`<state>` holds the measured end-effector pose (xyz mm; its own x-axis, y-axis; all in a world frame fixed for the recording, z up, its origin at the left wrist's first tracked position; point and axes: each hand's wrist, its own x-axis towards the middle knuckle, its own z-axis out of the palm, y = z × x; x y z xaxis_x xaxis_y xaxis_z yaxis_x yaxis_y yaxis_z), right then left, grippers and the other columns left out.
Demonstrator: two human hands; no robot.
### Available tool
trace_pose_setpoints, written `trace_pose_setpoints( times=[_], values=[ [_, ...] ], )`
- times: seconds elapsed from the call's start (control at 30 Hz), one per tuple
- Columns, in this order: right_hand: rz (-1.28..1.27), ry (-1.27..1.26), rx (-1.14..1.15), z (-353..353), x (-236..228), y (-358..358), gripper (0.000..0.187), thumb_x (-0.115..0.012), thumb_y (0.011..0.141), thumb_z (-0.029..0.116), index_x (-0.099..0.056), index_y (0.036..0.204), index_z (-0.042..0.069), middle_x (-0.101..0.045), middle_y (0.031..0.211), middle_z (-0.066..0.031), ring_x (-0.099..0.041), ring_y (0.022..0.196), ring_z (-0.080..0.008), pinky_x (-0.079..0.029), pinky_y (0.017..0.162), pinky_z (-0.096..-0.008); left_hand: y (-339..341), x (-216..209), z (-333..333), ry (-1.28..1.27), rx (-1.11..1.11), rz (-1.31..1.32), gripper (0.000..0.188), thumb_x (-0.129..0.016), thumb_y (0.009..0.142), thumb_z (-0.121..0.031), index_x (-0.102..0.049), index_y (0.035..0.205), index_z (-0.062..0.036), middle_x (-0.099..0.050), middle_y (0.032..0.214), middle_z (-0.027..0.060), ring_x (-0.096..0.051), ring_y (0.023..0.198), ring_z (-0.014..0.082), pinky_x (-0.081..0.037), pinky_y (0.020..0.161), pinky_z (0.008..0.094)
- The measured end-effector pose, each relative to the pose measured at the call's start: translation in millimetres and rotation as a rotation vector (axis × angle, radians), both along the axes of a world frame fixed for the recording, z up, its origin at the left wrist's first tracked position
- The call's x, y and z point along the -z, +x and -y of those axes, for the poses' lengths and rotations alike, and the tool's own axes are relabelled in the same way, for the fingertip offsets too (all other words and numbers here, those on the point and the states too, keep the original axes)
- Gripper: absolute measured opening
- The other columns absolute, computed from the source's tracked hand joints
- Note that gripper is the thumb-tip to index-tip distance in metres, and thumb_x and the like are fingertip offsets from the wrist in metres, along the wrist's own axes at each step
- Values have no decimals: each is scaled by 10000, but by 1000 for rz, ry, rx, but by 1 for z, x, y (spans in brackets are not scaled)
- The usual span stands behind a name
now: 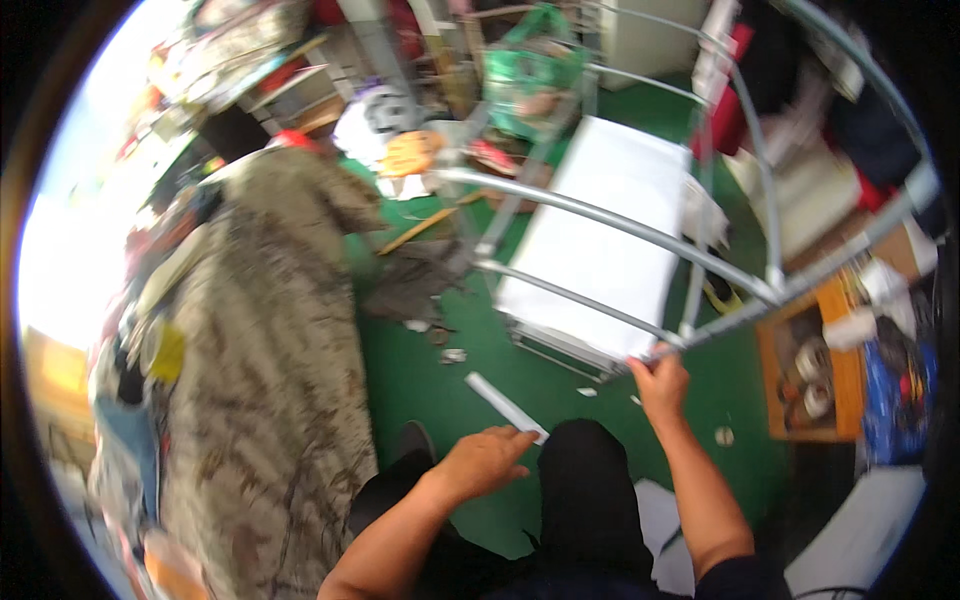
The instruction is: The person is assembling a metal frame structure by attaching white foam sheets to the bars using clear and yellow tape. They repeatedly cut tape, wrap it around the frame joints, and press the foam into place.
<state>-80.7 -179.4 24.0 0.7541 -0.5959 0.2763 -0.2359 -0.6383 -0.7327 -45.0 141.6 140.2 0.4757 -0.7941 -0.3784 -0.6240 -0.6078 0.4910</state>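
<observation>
Probably light but stiff, the grey tube frame (600, 217) invited a hold around its tubing; the right hand (663, 384) had its fingers clamped there, the left hand (486, 464) loosely apart

You have green flooring (410, 370) below you, bright white light (75, 210) glaring at your left, and an open wooden box (850, 405) at your right.
</observation>
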Motion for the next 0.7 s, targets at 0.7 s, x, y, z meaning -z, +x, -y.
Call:
trace_pose_setpoints(
  times=[0.7],
  values=[
    [74,34,24,25,30,-18,379,-821,823,155,-539,1040,26,-660,844,-109,-616,668,-258,-508,639,-395,72,-197,-231,-169,-840,1406,326,-724,794,-66,-646,1109,-38,-674,1089,176,-615,1003,378,-500,874,468]
  ],
)
